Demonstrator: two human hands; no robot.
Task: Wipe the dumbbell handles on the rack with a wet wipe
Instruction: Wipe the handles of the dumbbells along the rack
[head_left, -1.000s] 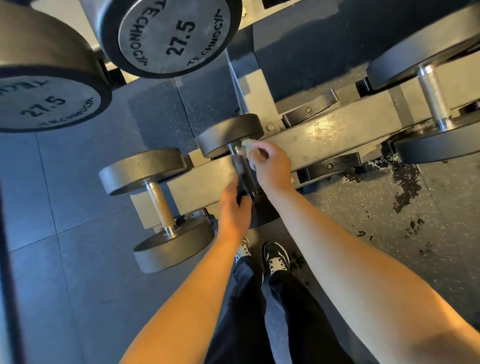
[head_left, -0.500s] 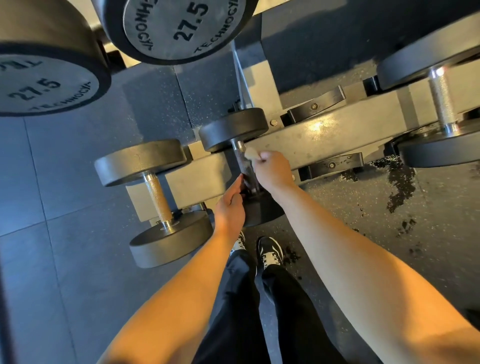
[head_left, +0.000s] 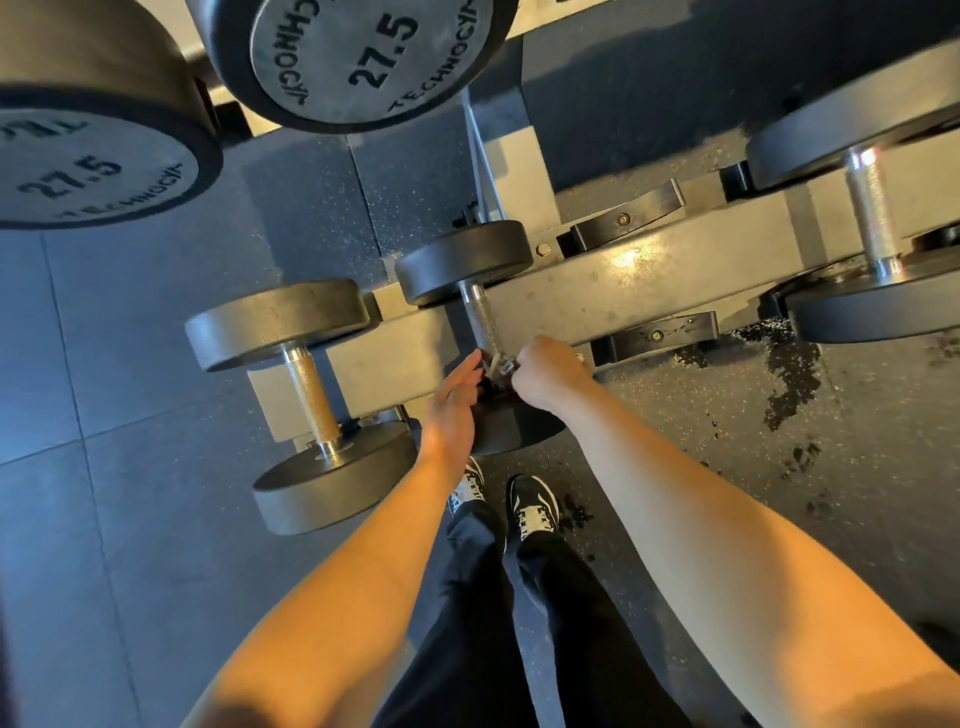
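Since a second ago, the person's right hand (head_left: 545, 371) is sliding down the middle dumbbell's handle (head_left: 482, 319) from its far end to its near end, leaving most of the knurled bar bare.

Going left to right: two large dumbbell heads marked 27.5 (head_left: 358, 57) are hanging in view at the far left on an upper tier. Below them, a small dumbbell with a golden-lit handle (head_left: 311, 397) is resting on the grey rack rail (head_left: 613, 291). Just right of it, the person's left hand (head_left: 452, 405) is lying with fingers straight and pressed together against the near head of the middle dumbbell (head_left: 514, 428), apparently steadying it. The right hand is curling into a fist round the near end of the bar, pinching the wet wipe (head_left: 501, 364), of which only a small crumpled bit is showing between the two hands. Farther right, two black cradles (head_left: 660, 335) are sitting vacant on the rail, and a bigger dumbbell (head_left: 872, 218) is resting at the far right edge.

This stroke along the middle handle is likely finishing. Next, the wipe probably needs carrying to another handle and wrapping round its far end.
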